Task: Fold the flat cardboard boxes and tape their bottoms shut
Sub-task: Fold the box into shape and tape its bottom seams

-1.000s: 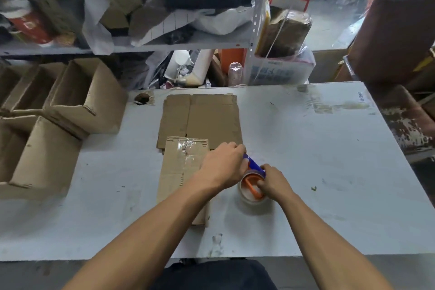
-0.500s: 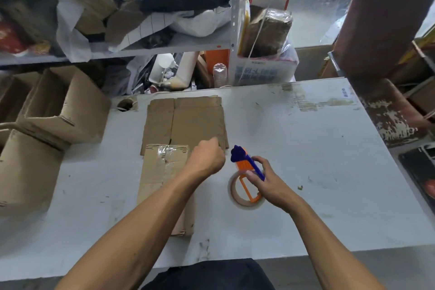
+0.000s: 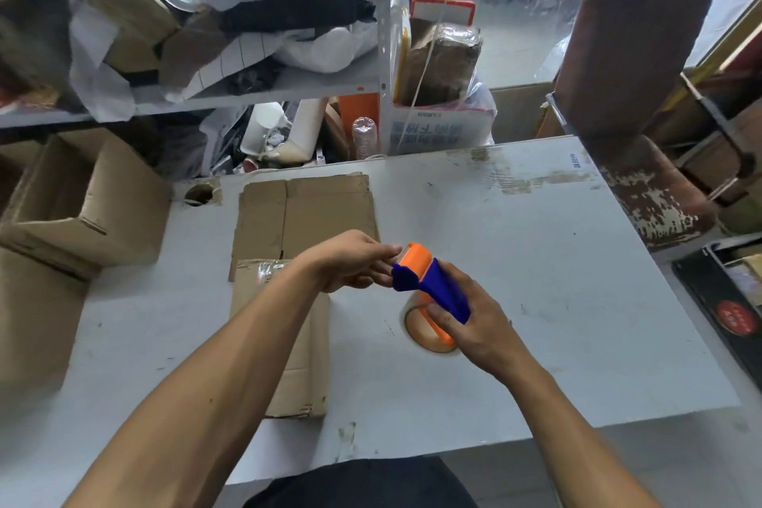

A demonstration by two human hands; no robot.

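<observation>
Done: folded boxes (image 3: 82,210) stacked left, on table (image 3: 536,260) | Now: right hand (image 3: 474,326) gripping tape dispenser (image 3: 429,289), left hand (image 3: 354,260) pinching its front edge | Left: flat cardboard (image 3: 305,214) unfolded, nearer taped box (image 3: 297,363) lying flat

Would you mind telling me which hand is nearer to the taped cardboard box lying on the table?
Left. The left hand hovers just past the taped cardboard box's far right corner, fingertips at the tape dispenser. The right hand grips that dispenser farther right, over bare table.

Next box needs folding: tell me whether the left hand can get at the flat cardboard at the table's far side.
Probably yes. The left hand hovers beside the flat cardboard, nothing between them, though its fingers touch the tape dispenser.
</observation>
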